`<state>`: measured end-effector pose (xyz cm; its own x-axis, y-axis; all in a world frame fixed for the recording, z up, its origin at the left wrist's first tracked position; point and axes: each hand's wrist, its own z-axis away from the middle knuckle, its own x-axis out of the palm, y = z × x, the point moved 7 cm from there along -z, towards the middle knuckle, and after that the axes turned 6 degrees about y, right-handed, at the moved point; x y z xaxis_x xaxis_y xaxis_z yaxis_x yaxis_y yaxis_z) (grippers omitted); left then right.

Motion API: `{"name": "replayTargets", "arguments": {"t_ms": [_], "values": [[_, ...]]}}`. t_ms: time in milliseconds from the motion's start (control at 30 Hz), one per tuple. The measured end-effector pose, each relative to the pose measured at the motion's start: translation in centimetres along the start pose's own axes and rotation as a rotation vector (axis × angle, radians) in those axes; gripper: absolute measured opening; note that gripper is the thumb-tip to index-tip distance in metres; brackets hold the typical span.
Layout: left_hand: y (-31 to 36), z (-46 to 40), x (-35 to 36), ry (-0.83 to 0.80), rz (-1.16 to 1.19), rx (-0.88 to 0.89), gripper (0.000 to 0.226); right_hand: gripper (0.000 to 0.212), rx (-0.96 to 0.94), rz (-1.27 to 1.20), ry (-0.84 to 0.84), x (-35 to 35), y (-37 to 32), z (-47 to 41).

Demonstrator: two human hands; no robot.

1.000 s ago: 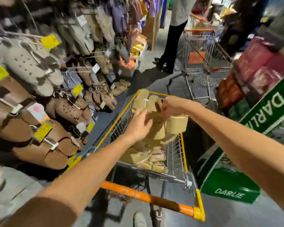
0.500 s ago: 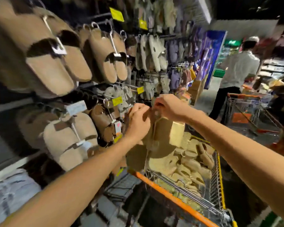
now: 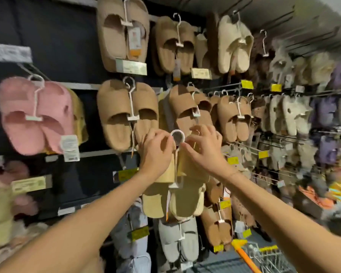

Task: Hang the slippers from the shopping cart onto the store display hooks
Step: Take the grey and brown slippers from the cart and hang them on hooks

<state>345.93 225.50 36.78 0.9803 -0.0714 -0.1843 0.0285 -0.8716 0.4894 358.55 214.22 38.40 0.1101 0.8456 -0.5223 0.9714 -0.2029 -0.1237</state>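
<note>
A pair of pale yellow slippers (image 3: 185, 198) hangs on a white plastic hanger whose round hook (image 3: 177, 137) sticks up between my hands. My left hand (image 3: 156, 152) grips the left slipper's top and the hanger from the left. My right hand (image 3: 203, 148) grips the right slipper's top from the right. I hold the pair up against the display wall, just below a hung brown pair (image 3: 187, 113). Which display hook sits behind the hanger is hidden. Only a corner of the shopping cart (image 3: 264, 259) shows at the bottom right.
The wall is packed with hung slippers: tan pairs (image 3: 126, 115) to the left, a pink pair (image 3: 35, 119) far left, grey pairs (image 3: 177, 239) below, brown pairs (image 3: 234, 115) to the right. Wire hooks with yellow price tags (image 3: 246, 84) stick out on the right.
Both hands lifted the yellow pair out of the cart and up to the display wall. My view swung from the cart up to the rows of hung slippers.
</note>
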Motion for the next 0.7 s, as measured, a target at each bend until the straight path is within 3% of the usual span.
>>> {"name": "replayTargets", "arguments": {"t_ms": [233,700], "values": [[-1.2,-3.3,-12.8,0.147,-0.162,-0.03,0.019,0.021,0.065,-0.254,0.14,1.1,-13.0,-3.4],[-11.1,-11.1,-33.2,0.269,-0.378,-0.133,0.022,0.023,0.022,-0.484,0.045,10.8,-34.3,-13.6]]}}
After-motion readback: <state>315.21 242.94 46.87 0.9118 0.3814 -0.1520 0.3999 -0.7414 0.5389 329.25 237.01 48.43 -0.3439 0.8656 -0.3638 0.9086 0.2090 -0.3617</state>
